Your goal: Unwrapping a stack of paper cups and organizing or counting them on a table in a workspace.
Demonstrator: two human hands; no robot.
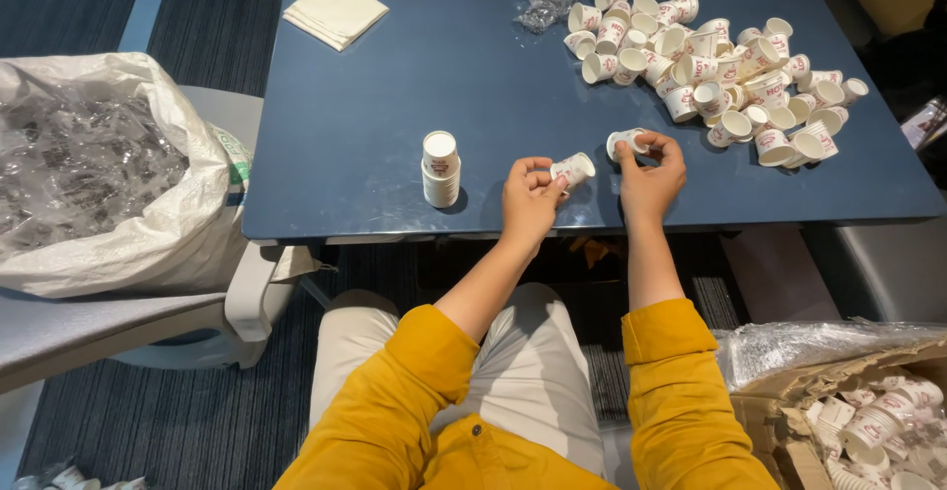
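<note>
Hands low in the middle of the frame, each busy with a paper cup: the left hand (529,197) has fingers pinched around a small white cup (574,169) lying on its side, the right hand (651,174) curls closed on another cup (624,142). Left of them stands a short stack of cups (440,167) on the blue table (395,85); upper right, a loose heap of cups (710,66) sprawls.

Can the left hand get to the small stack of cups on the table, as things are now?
Probably yes: the stack of cups stands just beside the left hand with bare table between, though its fingers hold a paper cup.
</note>
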